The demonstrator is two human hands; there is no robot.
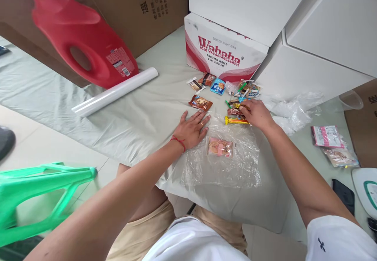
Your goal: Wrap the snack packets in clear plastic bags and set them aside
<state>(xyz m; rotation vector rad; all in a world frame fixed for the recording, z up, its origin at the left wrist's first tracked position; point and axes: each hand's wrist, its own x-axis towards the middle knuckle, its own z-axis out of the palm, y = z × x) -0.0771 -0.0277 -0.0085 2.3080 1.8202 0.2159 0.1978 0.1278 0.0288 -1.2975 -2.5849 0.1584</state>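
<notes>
Small snack packets (235,112): just right of the frame's centre, bunched above a yellow packet (235,120).
Wrapper feel: I'd judge them light and slick, the contents liable to crumble; a gentle pinch at the sealed ends should suit.
My right hand (256,112): fingers narrowed and pointing down at the bunch, forearm slanting in from the lower right; I can't tell whether a packet is pinched.
My left hand (192,129): palm down, fingers spread wide, near the middle, beside the clear plastic bag (226,174).
Pink packet (220,147): below centre; whether inside or atop the bag, I can't tell.
</notes>
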